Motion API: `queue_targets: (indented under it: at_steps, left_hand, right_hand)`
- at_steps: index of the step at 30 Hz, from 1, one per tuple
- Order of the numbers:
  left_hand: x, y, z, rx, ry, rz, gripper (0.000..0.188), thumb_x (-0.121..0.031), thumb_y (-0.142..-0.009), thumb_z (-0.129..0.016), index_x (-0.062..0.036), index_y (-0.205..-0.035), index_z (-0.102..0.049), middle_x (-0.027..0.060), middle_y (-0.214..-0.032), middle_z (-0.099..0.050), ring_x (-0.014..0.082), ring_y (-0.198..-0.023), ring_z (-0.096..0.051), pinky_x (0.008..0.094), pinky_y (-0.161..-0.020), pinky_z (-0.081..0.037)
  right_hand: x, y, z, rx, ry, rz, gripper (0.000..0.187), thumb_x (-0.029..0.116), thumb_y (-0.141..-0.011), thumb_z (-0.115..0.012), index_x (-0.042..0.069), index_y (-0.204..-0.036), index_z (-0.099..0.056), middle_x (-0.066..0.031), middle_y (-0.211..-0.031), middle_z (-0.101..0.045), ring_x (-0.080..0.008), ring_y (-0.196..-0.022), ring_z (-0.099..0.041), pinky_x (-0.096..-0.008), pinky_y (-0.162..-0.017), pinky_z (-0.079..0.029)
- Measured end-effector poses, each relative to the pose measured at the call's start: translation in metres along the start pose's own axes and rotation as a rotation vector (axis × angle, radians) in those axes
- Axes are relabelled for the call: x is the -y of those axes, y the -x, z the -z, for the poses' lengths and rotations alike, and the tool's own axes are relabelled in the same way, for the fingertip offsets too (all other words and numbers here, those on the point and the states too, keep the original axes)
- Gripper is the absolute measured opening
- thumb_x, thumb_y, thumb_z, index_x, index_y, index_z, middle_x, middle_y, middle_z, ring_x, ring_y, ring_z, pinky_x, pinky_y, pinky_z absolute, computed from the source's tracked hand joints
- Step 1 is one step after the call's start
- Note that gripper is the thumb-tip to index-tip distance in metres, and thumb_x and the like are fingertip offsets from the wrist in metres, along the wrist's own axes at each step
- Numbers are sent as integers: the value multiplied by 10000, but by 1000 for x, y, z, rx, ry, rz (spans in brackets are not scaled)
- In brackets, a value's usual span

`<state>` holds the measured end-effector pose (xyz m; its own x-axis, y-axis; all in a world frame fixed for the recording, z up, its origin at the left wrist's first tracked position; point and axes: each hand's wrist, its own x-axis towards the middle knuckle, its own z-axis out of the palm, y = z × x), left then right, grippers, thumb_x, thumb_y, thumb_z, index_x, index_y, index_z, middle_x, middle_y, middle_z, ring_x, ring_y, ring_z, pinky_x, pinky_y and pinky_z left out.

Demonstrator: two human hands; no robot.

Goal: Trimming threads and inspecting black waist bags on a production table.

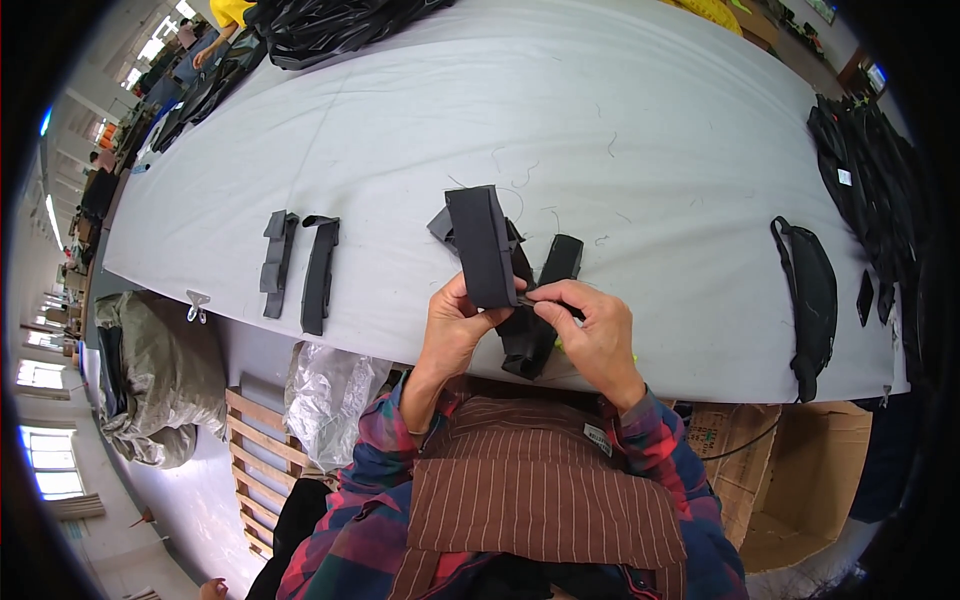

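Holding black fabric piece [478, 240] near centre of view, above table [670, 150], with left grip [478, 303] closed on its six-o'clock end. Pinching small dark item [572, 309], too obscured to identify, in right grip [534, 300] by the five-o'clock corner. Showing black strips [319, 275] at nine o'clock, black pouch [814, 300] at three.

Here we are in a factory workshop: a broad, cloth-covered worktable [680, 130], heaped black fabric goods [330, 32], a slatted wooden pallet [252, 407] below. Beyond it, a co-worker in yellow [229, 12] and a glowing strip light [53, 222].
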<state>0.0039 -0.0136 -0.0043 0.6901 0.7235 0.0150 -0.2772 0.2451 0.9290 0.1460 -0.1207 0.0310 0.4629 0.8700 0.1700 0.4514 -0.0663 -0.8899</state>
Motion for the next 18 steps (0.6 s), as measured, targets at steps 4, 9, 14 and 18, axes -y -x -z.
queue_targets:
  at_steps: [4, 9, 14, 18]
  left_hand:
    - [3, -2, 2, -5, -8, -33, 327, 128, -749, -649, -43, -1024, -604, 80, -1039, -645, 136, -935, -607, 269, -820, -506]
    - [1, 0, -6, -24, 73, 0, 371, 119, -761, -643, -36, -1093, -580, 38, -1034, -636, 108, -946, -589, 263, -843, -480]
    - [-2, -1, -10, 41, -98, 25, 321, 25, -797, -668, -18, -1099, -567, 20, -993, -641, 86, -896, -580, 256, -804, -471]
    - [-17, -6, 2, -76, -557, -19, 364, -120, -818, -703, -16, -1120, -529, 20, -862, -663, 79, -789, -564, 263, -714, -448]
  right_hand:
    - [-4, -1, 3, 5, -35, -37, 120, 154, -810, -653, 81, -899, -690, -72, -802, -674, -217, -682, -628, -295, -600, -468]
    - [4, -2, -1, -24, -168, -62, 219, 177, -784, -705, 68, -972, -676, -74, -827, -678, -173, -722, -636, -263, -656, -491]
    - [-9, -8, -10, -58, -138, -15, 164, 156, -774, -716, 22, -853, -666, -85, -716, -654, -168, -627, -608, -274, -581, -453]
    - [-21, -8, -9, -3, -207, -64, 167, 157, -783, -707, 11, -851, -660, -73, -689, -642, -122, -604, -568, -260, -571, -433]
